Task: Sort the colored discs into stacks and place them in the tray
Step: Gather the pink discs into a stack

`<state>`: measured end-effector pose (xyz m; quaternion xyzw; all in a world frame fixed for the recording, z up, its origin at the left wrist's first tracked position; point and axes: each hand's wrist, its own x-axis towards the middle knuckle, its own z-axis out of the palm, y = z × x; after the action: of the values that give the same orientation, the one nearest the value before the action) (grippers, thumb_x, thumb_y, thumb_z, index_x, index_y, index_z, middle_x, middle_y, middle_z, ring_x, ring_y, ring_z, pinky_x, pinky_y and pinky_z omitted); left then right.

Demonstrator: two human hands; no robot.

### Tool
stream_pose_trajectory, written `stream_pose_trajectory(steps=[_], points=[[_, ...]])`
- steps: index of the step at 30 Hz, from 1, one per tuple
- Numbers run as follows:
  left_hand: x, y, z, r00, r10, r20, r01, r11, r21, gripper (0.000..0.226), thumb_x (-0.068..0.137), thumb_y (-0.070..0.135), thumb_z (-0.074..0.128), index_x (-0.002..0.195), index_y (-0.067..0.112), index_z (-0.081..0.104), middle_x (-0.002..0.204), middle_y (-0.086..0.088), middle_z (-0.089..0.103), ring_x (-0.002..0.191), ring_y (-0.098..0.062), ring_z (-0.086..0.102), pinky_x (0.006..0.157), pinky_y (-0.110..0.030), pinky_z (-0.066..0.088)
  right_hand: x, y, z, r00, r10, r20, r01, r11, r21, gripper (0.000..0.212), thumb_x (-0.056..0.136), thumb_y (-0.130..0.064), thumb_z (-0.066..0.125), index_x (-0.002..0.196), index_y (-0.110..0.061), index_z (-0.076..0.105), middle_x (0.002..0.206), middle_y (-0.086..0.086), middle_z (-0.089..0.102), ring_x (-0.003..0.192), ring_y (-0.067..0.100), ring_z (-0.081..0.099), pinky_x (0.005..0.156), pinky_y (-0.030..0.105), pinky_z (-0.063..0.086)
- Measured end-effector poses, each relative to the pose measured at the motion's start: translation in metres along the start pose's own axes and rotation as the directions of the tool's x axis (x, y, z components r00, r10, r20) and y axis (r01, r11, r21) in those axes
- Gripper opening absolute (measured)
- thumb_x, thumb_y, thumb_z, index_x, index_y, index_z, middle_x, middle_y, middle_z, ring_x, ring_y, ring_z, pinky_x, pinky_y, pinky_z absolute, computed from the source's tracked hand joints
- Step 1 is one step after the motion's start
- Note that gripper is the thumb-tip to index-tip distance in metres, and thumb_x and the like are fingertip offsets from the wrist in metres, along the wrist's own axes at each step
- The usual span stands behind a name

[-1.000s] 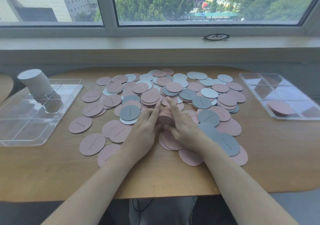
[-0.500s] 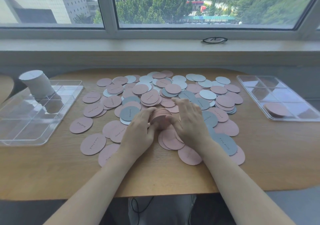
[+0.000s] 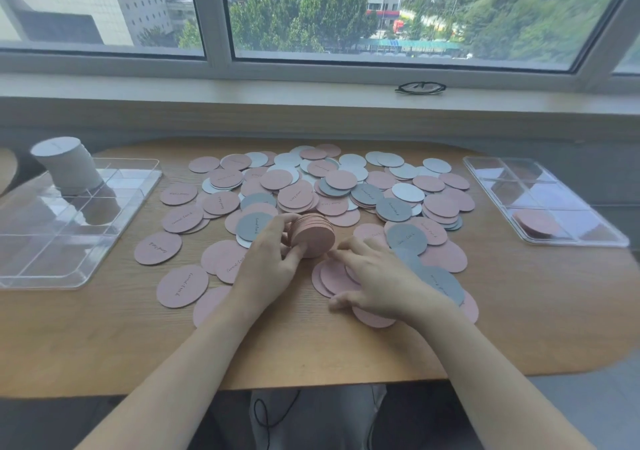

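The left hand (image 3: 273, 259) is gripping one stack of pink discs (image 3: 313, 234), tilted on edge, its fingers (image 3: 289, 219) curled round it above the worktop (image 3: 519, 311); the right hand (image 3: 377, 276) is lying with fingers (image 3: 346, 253) spread and straight on loose pink discs (image 3: 332, 276); two clear trays are sitting at the sides, the left tray (image 3: 69, 227) carrying one white stack (image 3: 65, 165), the right tray (image 3: 540, 196) one low pink pile (image 3: 535, 222); scattered discs (image 3: 346, 186), too many to count, are covering the middle.

Wooden table (image 3: 519, 328), grey window sill (image 3: 242, 85), daylit window (image 3: 381, 9), trees outside
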<state>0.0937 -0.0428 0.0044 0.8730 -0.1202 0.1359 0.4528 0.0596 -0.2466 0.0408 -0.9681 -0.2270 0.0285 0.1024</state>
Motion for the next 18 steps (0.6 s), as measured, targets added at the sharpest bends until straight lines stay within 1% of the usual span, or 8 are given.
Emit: stream_pose_trajectory(steps=[3, 5, 8, 10, 12, 14, 16, 18], points=[[0.001, -0.002, -0.001, 1.000, -0.022, 0.004, 0.022, 0.999, -0.028, 0.042, 0.090, 0.016, 0.068, 0.129, 0.023, 0.054, 0.099, 0.004, 0.061, 0.078, 0.001, 0.059, 0.070, -0.008, 0.042, 0.004, -0.001, -0.007, 0.998, -0.040, 0.042, 0.039, 0.999, 0.024, 0.077, 0.079, -0.057, 0.071, 0.145, -0.034, 0.040, 0.135, -0.007, 0.040, 0.120, 0.016, 0.037, 0.091, 0.022, 0.027], [0.001, -0.003, -0.001, 0.999, -0.036, 0.008, 0.036, 0.998, -0.044, 0.042, 0.090, 0.016, 0.068, 0.129, 0.023, 0.054, 0.097, 0.005, 0.061, 0.077, 0.000, 0.060, 0.070, -0.009, 0.042, 0.004, -0.001, -0.009, 0.998, -0.066, 0.025, 0.066, 0.998, 0.018, 0.069, 0.083, -0.055, 0.068, 0.143, -0.034, 0.043, 0.133, -0.009, 0.040, 0.119, 0.013, 0.038, 0.084, 0.020, 0.026], [0.001, -0.003, -0.002, 0.999, -0.039, 0.013, 0.040, 0.998, -0.057, 0.042, 0.090, 0.014, 0.069, 0.128, 0.023, 0.054, 0.093, 0.009, 0.060, 0.075, 0.001, 0.059, 0.070, -0.011, 0.043, 0.000, -0.001, -0.005, 0.994, -0.095, -0.048, 0.091, 0.993, -0.075, 0.060, 0.086, -0.053, 0.062, 0.140, -0.032, 0.047, 0.130, -0.012, 0.042, 0.116, 0.011, 0.043, 0.078, 0.021, 0.030], [0.001, -0.002, -0.002, 0.999, -0.042, 0.015, 0.043, 0.997, -0.061, 0.042, 0.090, 0.014, 0.069, 0.129, 0.022, 0.054, 0.093, 0.012, 0.058, 0.075, 0.002, 0.059, 0.069, -0.008, 0.042, 0.001, -0.002, 0.000, 0.992, -0.108, -0.070, 0.097, 0.985, -0.145, 0.058, 0.086, -0.052, 0.060, 0.137, -0.027, 0.051, 0.127, -0.009, 0.048, 0.112, 0.014, 0.048, 0.075, 0.024, 0.035], [0.001, -0.001, -0.003, 0.999, -0.041, 0.015, 0.042, 0.997, -0.064, 0.043, 0.090, 0.014, 0.069, 0.129, 0.021, 0.054, 0.092, 0.015, 0.058, 0.075, 0.002, 0.059, 0.069, -0.006, 0.042, 0.002, -0.001, 0.005, 0.984, -0.146, -0.097, 0.122, 0.968, -0.220, 0.048, 0.086, -0.051, 0.054, 0.125, -0.023, 0.060, 0.114, -0.005, 0.057, 0.102, 0.018, 0.055, 0.069, 0.029, 0.044], [0.001, -0.001, -0.003, 0.999, -0.039, 0.013, 0.040, 0.997, -0.065, 0.042, 0.090, 0.014, 0.069, 0.129, 0.022, 0.055, 0.091, 0.013, 0.058, 0.074, 0.002, 0.059, 0.069, -0.007, 0.042, 0.000, 0.001, 0.011, 0.950, -0.204, -0.235, 0.161, 0.969, -0.187, 0.034, 0.084, -0.041, 0.049, 0.108, -0.023, 0.067, 0.096, -0.006, 0.064, 0.084, 0.018, 0.060, 0.055, 0.030, 0.047], [0.001, -0.001, -0.003, 0.999, -0.038, 0.014, 0.039, 0.997, -0.067, 0.042, 0.090, 0.014, 0.069, 0.129, 0.021, 0.055, 0.090, 0.011, 0.059, 0.073, 0.002, 0.059, 0.068, -0.007, 0.042, -0.003, 0.003, 0.016, 0.896, -0.227, -0.382, 0.188, 0.973, -0.136, 0.030, 0.085, -0.028, 0.048, 0.104, -0.026, 0.071, 0.086, -0.009, 0.066, 0.072, 0.015, 0.059, 0.046, 0.028, 0.046], [0.001, -0.002, -0.004, 0.999, -0.040, 0.019, 0.041, 0.997, -0.071, 0.043, 0.090, 0.014, 0.069, 0.130, 0.022, 0.055, 0.091, 0.010, 0.059, 0.074, 0.002, 0.059, 0.069, -0.007, 0.042, -0.005, 0.004, 0.019, 0.848, -0.212, -0.485, 0.183, 0.977, -0.106, 0.028, 0.087, -0.020, 0.049, 0.102, -0.022, 0.072, 0.081, -0.009, 0.065, 0.064, 0.016, 0.058, 0.043, 0.030, 0.046]])
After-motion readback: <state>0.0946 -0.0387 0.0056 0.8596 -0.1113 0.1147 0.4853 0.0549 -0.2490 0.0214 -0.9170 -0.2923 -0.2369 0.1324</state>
